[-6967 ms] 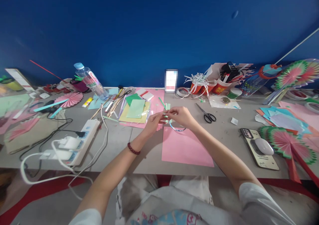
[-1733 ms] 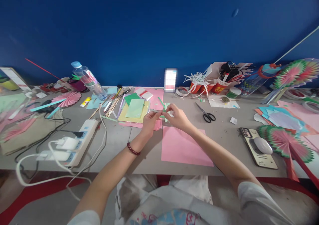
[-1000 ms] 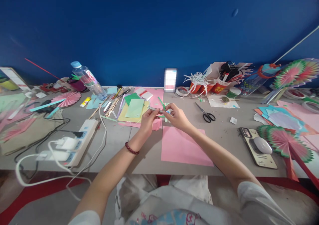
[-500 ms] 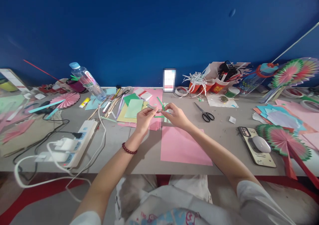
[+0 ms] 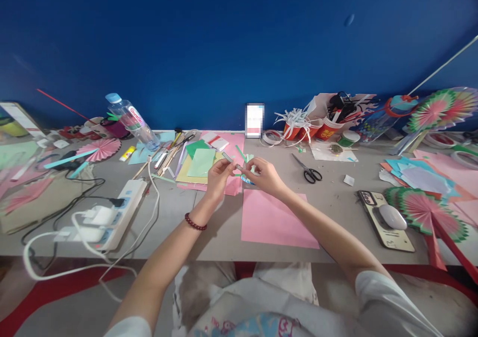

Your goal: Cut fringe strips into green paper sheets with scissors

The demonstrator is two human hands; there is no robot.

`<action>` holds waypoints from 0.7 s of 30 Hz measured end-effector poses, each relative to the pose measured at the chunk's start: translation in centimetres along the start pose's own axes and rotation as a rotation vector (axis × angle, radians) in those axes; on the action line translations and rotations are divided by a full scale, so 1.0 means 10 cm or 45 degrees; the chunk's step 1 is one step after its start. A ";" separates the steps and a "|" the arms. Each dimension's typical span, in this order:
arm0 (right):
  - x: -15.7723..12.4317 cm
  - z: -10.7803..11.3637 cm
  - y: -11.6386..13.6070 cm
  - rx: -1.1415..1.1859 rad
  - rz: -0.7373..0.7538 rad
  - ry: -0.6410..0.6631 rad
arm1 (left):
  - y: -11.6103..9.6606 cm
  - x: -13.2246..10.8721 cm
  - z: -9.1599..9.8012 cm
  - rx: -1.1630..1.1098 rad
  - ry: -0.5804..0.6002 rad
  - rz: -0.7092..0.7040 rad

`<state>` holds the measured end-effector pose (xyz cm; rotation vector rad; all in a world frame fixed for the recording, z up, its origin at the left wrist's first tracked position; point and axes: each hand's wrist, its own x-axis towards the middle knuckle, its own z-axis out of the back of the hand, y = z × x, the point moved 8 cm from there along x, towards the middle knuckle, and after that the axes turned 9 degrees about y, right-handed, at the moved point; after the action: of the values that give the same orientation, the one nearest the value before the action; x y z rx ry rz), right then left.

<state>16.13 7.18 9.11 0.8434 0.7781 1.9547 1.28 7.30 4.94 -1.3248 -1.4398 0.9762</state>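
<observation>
My left hand (image 5: 219,177) pinches a thin grey strip (image 5: 227,157) between thumb and fingertips, a bracelet of dark red beads at its wrist. Close beside it, my right hand (image 5: 268,176) has its fingertips pinched at the near end of the same strip. What the strip is made of is too small to tell. Green paper strips (image 5: 240,152) lie just behind the hands. Under the right fingers shows a small blue, shiny piece (image 5: 247,179), partly hidden. A pink paper sheet (image 5: 278,217) lies on the table nearer to me.
Left of my hands are stacked coloured papers (image 5: 201,163), wooden sticks (image 5: 169,160), a tilted water bottle (image 5: 132,120) and a power strip (image 5: 125,215). To the right lie scissors (image 5: 308,170), a phone (image 5: 384,227) with a mouse (image 5: 392,216) on it, and folded paper fans (image 5: 425,212).
The right fingers have shifted slightly along the strip. A blue, shiny piece now shows beneath the right hand, where a green strip was visible. Both hands stay close together.
</observation>
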 end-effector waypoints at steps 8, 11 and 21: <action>0.00 -0.03 -0.12 0.473 -0.204 0.042 | -0.02 -0.01 -0.18 0.081 0.303 -0.039; -0.01 -0.07 -0.11 0.647 -0.261 0.120 | -0.03 -0.01 -0.20 0.137 0.335 -0.051; -0.04 -0.11 -0.16 0.745 -0.370 0.245 | -0.20 -0.06 -0.13 0.669 0.194 -0.401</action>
<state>16.10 7.36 7.11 0.8181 1.5423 1.5759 1.99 6.48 7.14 -0.7443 -1.1276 0.9350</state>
